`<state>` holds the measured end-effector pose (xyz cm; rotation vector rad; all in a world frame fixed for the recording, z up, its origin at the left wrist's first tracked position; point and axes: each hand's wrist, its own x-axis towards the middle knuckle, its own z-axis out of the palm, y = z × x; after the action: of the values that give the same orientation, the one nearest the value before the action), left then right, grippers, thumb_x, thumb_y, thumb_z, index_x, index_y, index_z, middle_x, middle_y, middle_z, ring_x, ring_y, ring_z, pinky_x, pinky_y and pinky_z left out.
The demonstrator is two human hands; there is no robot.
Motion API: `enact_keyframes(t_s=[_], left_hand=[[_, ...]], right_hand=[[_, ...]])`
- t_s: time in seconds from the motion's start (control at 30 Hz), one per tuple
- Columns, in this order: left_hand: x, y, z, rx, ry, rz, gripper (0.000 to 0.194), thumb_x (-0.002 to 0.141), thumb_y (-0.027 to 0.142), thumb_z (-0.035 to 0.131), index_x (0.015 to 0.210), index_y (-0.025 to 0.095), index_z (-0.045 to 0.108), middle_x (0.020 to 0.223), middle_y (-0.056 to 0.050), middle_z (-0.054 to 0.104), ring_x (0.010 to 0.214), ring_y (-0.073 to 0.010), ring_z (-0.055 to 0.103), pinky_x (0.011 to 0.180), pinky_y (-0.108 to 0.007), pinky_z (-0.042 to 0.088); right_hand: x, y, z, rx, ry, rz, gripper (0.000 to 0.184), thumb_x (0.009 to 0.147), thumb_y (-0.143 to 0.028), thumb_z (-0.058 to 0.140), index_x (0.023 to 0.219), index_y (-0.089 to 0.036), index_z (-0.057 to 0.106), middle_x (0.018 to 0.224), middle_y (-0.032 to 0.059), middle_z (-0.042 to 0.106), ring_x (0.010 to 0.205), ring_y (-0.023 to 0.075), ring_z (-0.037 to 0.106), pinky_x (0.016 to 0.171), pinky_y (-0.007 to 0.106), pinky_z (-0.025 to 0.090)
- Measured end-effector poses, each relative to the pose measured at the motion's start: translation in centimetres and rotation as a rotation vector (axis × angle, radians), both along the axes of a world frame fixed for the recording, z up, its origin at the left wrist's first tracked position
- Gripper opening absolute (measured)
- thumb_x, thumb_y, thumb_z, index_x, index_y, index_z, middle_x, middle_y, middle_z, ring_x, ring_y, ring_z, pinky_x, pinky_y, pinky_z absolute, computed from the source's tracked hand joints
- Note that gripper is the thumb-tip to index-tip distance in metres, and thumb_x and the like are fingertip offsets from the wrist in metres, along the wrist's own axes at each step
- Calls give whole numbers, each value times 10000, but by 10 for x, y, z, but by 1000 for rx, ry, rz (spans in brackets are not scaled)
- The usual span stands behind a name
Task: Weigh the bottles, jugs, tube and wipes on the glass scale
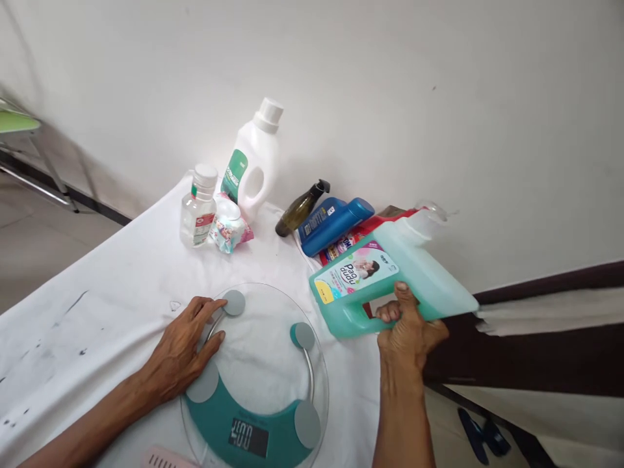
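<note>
My right hand (404,325) grips the handle of a large green detergent jug (348,318), tilted on its side at the table's right. Its label reads "Pao dudu", and the thumb lies over the handle. My left hand (185,344) rests on the left edge of a round glass bathroom scale (263,364), fingers apart, with nothing held. The scale has a teal panel, grey round pads and a lit display (248,437) whose digits look like zeros.
Behind the scale stand a white jug (256,153), a clear bottle (196,214) and a small printed pack (229,227). A dark pump bottle (299,211), blue bottles (336,224) and a red packet (336,250) lie by the wall. A pink object (166,457) sits at the front edge.
</note>
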<state>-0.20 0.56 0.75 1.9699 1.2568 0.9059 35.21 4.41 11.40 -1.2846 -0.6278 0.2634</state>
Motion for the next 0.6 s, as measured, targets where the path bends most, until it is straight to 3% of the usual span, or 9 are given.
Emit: enact_keyframes(t_s=[0.17, 0.33, 0.47, 0.6], left_hand=[[0, -2, -3, -21, -31, -16, 426, 1038, 354, 533, 1461, 299, 528, 1282, -80, 621, 1031, -230, 697, 913, -432, 615], [-2, 0, 0, -29, -31, -29, 437, 1012, 359, 542, 1435, 248, 553, 1245, -101, 617, 1021, -246, 689, 933, -471, 604], [-4, 2, 3, -47, -5, -38, 417, 1044, 420, 496, 1412, 240, 571, 1200, -95, 616, 998, -246, 687, 938, -483, 593], [-6, 3, 2, -29, -5, -50, 408, 1078, 418, 402, 1403, 223, 555, 1178, -94, 605, 991, -241, 677, 966, -495, 573]], right_hand=[[-32, -38, 30, 25, -90, -117, 444, 495, -226, 960, 494, -192, 517, 522, -58, 527, 417, 65, 412, 383, 247, 328], [-52, -87, 62, 83, -198, 72, 375, 610, -257, 864, 526, -211, 500, 436, -100, 384, 345, 67, 343, 352, 237, 286], [-74, -109, 60, 57, -147, 255, 513, 645, -420, 885, 497, -217, 438, 397, -104, 332, 316, 63, 314, 343, 225, 293], [-107, -114, 42, 18, -70, 335, 550, 636, -404, 917, 489, -209, 424, 402, -107, 338, 330, 50, 329, 358, 207, 334]])
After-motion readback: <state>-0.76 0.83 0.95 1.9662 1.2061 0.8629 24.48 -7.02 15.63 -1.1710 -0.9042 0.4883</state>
